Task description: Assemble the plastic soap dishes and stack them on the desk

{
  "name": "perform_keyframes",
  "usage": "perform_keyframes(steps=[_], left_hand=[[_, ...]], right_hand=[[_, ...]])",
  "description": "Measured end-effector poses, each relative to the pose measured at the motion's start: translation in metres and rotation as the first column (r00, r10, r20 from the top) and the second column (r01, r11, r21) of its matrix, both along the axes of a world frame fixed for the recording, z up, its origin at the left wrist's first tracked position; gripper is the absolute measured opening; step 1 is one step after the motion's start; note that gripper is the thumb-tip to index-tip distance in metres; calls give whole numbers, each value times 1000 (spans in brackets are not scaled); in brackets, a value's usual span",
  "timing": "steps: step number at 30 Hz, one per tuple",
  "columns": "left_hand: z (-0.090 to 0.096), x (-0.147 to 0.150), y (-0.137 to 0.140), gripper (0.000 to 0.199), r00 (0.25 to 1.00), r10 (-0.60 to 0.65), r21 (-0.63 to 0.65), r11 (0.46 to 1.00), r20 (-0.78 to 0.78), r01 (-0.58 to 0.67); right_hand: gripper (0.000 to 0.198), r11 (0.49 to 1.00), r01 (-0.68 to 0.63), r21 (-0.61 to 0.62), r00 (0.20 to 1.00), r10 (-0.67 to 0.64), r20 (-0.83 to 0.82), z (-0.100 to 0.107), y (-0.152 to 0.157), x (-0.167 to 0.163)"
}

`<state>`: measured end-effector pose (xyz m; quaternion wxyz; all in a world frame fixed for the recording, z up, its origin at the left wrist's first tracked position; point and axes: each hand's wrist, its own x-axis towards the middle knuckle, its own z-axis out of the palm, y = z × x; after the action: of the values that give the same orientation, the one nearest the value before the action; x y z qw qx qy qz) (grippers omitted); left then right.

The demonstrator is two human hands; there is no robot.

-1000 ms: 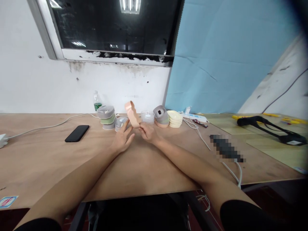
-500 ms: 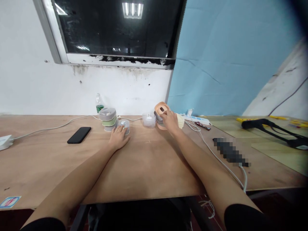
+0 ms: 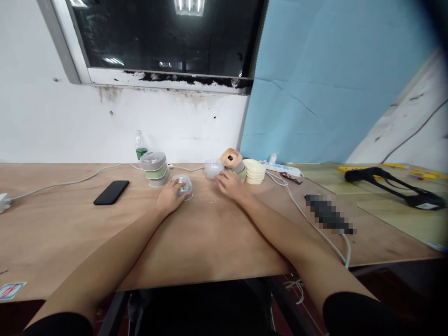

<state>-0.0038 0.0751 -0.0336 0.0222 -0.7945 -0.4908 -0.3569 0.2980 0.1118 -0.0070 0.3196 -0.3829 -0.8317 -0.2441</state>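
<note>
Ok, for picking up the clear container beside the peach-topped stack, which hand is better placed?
Probably the right hand: it is at or very near that container, while the left hand is further off, touching another clear container.

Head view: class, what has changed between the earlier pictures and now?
The peach piece moved right onto the grey stack and was released. The right hand has moved left, beside the clear tubs. The single container, under the left hand, shifted slightly rightward and nearer. The phone and bottle stayed put.
</note>
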Motion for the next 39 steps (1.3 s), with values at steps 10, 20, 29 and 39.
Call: perform_keyframes(steps=[10, 20, 29, 39], left_hand=[[7, 14, -13, 40, 955, -214, 332, 933, 207, 138], [24, 24, -36, 66, 951, -300, 417, 856, -79, 305], [7, 18, -23, 54, 957, -35, -147, 989, -289, -8], [8, 16, -21, 44, 980, -32, -243, 970, -197, -17]], right_hand=[[59, 900, -395, -185, 896, 333, -295, -6, -39, -67], [64, 895, -407, -181, 807, 260, -531, 24, -59, -97], [39, 981, 79, -180, 959, -124, -256, 60, 14, -51], [47, 890, 287, -355, 928, -350, -128, 37, 17, -39]])
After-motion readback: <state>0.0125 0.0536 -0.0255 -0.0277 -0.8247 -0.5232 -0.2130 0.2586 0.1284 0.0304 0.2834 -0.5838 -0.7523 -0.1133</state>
